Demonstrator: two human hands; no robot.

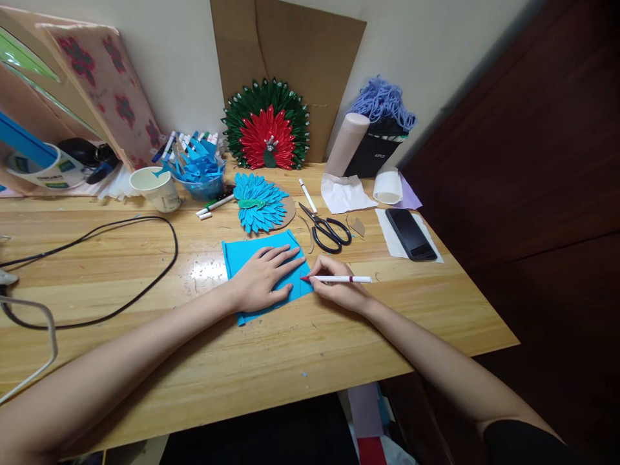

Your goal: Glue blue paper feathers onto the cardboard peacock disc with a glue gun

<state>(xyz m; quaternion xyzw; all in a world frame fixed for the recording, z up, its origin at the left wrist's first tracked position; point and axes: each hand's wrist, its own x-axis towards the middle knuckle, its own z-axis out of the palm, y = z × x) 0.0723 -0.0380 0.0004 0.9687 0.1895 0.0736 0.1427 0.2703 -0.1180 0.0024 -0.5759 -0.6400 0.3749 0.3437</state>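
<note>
A blue sheet (252, 253) lies flat on the wooden table (271, 361). My left hand (265, 279) rests on the sheet, palm down with fingers spread. My right hand (336, 288) is closed around a white marker (341, 279) with a red tip. The tip touches the sheet's right edge. Behind the sheet lies a blue paper peacock (259, 201) on a round cardboard base.
Black scissors (327, 229) lie beyond my right hand, a phone (411, 234) on white paper to the right. At the back stand a red-and-green peacock (267, 126), a bowl of blue scraps (199, 173), a paper cup (157, 188), markers and yarn. A black cable (121, 265) loops left.
</note>
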